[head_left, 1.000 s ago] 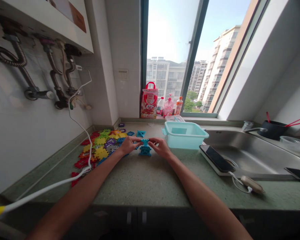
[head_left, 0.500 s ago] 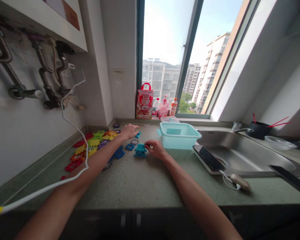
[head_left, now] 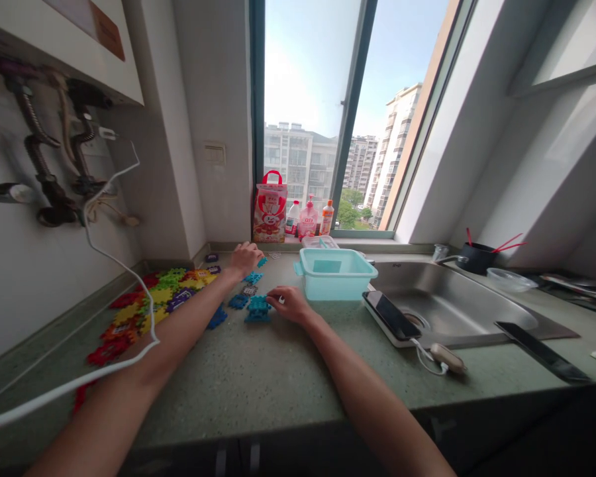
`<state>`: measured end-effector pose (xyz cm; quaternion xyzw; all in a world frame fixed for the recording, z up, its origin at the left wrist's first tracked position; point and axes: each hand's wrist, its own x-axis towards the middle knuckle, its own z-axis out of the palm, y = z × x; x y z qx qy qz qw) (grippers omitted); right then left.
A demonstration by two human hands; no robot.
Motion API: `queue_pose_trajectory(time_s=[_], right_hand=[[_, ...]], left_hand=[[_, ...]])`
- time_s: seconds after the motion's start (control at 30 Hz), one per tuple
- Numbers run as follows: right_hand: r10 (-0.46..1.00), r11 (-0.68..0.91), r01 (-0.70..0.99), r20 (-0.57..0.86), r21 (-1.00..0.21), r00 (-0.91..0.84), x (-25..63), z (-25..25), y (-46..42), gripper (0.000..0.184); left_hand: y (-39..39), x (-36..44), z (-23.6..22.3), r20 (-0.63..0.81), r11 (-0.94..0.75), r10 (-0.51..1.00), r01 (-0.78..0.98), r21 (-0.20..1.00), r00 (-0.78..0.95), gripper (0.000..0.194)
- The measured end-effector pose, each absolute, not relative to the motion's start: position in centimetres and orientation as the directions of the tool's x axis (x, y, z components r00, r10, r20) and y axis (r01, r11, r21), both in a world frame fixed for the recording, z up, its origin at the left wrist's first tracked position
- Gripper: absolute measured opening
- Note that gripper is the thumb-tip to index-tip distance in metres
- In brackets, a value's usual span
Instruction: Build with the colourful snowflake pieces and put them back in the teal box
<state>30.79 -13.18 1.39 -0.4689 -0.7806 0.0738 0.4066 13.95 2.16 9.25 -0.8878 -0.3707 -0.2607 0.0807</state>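
My left hand (head_left: 246, 258) reaches to the back of the counter, its fingers curled around a small blue interlocking tile (head_left: 262, 262) that shows at the fingertips. Just below that hand lie another blue tile (head_left: 253, 277), a grey tile (head_left: 249, 290) and a further blue tile (head_left: 238, 302). My right hand (head_left: 291, 305) is closed at the right side of a small stack of blue interlocking tiles (head_left: 258, 309), thumb and finger at its upper edge. The stack stands on the counter. My left forearm hides part of the colourful tile pile (head_left: 163, 298).
A turquoise plastic tub (head_left: 338, 283) stands right of my hands. A phone (head_left: 392, 314) rests by the sink (head_left: 457, 298), with a cable and beige case (head_left: 448, 358). A white cable (head_left: 153, 311) hangs across the left side. Bottles (head_left: 308, 218) and a red bag (head_left: 271, 212) line the sill.
My left hand's outstretched fingers have curled, and a blue tile now shows at their tips. My right hand stays at the blue stack. The view has turned slightly right.
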Motion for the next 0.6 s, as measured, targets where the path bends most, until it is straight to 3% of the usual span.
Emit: queue_pose_trajectory(time_s=[0.1, 0.2, 0.3, 0.4, 0.53, 0.6], right_hand=[[0.788, 0.545, 0.658, 0.585, -0.52, -0.191, 30.8, 2.0, -13.5, 0.025], [0.779, 0.533, 0.61, 0.622, -0.586, -0.083, 30.3, 3.0, -14.0, 0.038], [0.803, 0.54, 0.437, 0.596, -0.719, -0.01, 29.4, 3.9, -14.3, 0.051], [0.828, 0.545, 0.241, 0.56, -0.803, -0.008, 28.8, 4.1, -14.3, 0.052], [0.815, 0.558, 0.178, 0.576, -0.811, 0.065, 29.2, 3.7, -13.9, 0.046], [0.789, 0.556, 0.26, 0.599, -0.79, 0.133, 29.7, 3.6, -13.7, 0.04]], left_hand=[[-1.3, 10.9, 10.0, 0.603, -0.742, 0.536, 0.671, 0.003, 0.59, 0.034], [-5.1, 7.6, 9.3, 0.739, -0.801, 0.355, 0.593, -0.074, 0.573, 0.035], [-7.9, 5.6, 7.8, 0.815, -0.852, 0.213, 0.51, -0.115, 0.539, 0.027], [-9.2, 5.3, 6.6, 0.779, -0.915, 0.1, 0.365, -0.173, 0.62, 0.021], [-9.6, 6.1, 6.0, 0.721, -0.938, 0.16, 0.331, -0.1, 0.674, 0.029], [-9.5, 6.3, 5.9, 0.695, -0.921, 0.276, 0.39, -0.007, 0.664, 0.058]])
